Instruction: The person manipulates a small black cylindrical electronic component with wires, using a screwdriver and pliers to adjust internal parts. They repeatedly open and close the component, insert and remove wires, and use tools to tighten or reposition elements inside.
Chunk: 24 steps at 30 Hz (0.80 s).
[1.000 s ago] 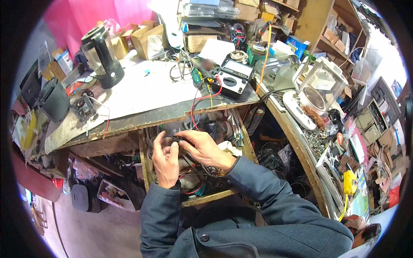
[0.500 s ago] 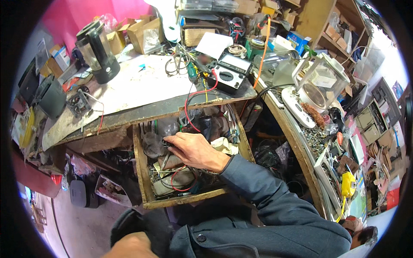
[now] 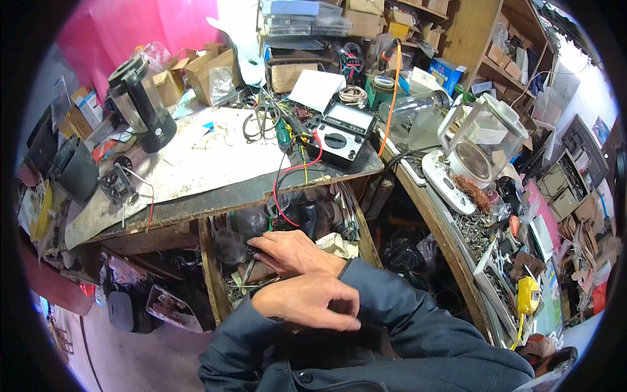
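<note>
My right hand point(image 3: 294, 253) reaches into an open wooden drawer point(image 3: 210, 274) of mixed parts. Its fingers point left, slightly bent and apart, and no held thing shows. By the fingertips lies a cloudy, rounded clear plastic piece point(image 3: 230, 247). Just below them a thin metal rod point(image 3: 247, 272) slants among the clutter. My left hand point(image 3: 304, 300) hangs over the drawer's near part, in front of my right wrist. Its thumb stands apart from a curled index finger, with nothing visible between; the other fingers are hidden. Both forearms wear dark sleeves and cover much of the drawer's front.
On the bench point(image 3: 215, 157) stand an analog multimeter point(image 3: 339, 136) with red and black leads, a dark kettle-like jug point(image 3: 140, 108) and a small fan point(image 3: 117, 186). The right bench holds a blender jug point(image 3: 486, 130), loose screws and a yellow tape measure point(image 3: 528, 295).
My left hand has come up from the lower left to beside my right wrist, now blocking the drawer's front. My right hand stays in the drawer. The view has tilted upward a little.
</note>
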Each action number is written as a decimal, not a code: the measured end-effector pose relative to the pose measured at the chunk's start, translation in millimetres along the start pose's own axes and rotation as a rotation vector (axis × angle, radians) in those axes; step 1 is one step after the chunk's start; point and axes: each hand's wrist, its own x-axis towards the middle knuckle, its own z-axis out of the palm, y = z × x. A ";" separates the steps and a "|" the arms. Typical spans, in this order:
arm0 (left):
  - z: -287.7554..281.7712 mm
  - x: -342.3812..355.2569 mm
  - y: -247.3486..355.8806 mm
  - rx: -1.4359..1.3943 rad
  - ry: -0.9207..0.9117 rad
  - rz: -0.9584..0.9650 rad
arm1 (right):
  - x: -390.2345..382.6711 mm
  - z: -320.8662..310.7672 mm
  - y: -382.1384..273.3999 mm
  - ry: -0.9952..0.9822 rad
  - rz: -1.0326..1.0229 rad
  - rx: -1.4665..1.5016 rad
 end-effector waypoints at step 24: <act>65.9 30.4 -145.0 0.845 0.602 -0.062 | 7.4 -35.6 8.4 0.165 0.032 -0.048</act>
